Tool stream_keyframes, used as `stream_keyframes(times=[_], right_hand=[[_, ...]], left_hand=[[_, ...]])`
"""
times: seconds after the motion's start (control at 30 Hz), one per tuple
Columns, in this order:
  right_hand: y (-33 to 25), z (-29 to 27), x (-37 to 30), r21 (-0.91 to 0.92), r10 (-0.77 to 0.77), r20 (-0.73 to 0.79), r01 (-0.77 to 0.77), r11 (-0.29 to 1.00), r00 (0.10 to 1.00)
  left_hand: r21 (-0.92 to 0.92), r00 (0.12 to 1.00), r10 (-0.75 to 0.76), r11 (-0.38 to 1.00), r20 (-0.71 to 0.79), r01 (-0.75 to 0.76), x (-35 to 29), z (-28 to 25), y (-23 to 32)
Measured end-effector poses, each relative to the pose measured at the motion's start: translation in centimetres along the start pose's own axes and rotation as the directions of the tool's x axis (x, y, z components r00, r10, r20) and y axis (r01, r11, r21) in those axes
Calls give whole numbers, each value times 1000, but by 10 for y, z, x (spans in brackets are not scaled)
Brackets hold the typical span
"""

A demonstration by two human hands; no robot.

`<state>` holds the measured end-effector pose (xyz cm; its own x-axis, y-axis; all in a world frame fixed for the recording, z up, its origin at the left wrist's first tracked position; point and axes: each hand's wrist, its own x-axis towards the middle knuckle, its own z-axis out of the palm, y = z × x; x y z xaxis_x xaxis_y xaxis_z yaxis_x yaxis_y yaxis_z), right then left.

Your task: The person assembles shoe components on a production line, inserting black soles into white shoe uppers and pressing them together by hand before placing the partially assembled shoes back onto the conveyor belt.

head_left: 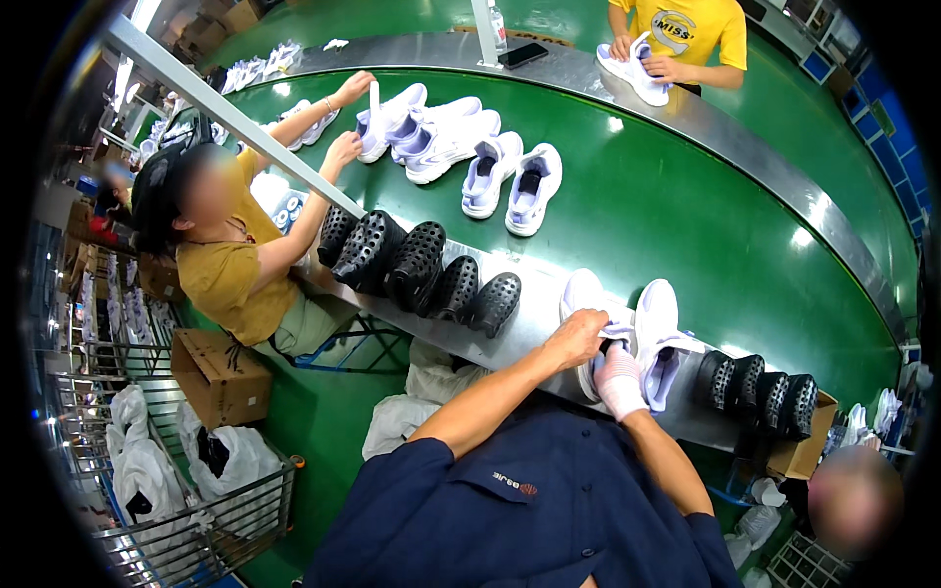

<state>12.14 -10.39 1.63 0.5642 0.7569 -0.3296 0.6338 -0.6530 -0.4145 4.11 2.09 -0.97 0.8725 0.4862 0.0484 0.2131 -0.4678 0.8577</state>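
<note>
A white sneaker (580,292) with lilac lining lies on the metal ledge in front of me, toe pointing away. My bare left hand (578,338) is closed on its upper at the tongue. My right hand (620,380), in a pale striped glove, reaches into the opening with its fingers bent. Something black shows by those fingertips; what they grip is hidden. Right beside it stands a second white sneaker (657,312), its strap sticking out to the right, and no hand holds it.
Perforated black shoe forms stand left (417,265) and right (747,380) on the ledge (534,328). More white sneakers (534,191) sit on the green belt (706,216). Co-workers in yellow handle shoes at left and across. A metal post (235,122) slants at left; a wire cart (211,519) stands below.
</note>
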Motion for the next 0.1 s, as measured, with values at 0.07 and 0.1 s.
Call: stream_keyframes(times=[0.07, 0.1], right_hand=[[0, -27, -17, -71, -54, 17, 56, 996, 998], [11, -27, -30, -84, -21, 27, 24, 996, 999]], left_hand=[[11, 996, -81, 997, -30, 81, -12, -13, 4], [-7, 993, -117, 993, -30, 117, -20, -17, 14]])
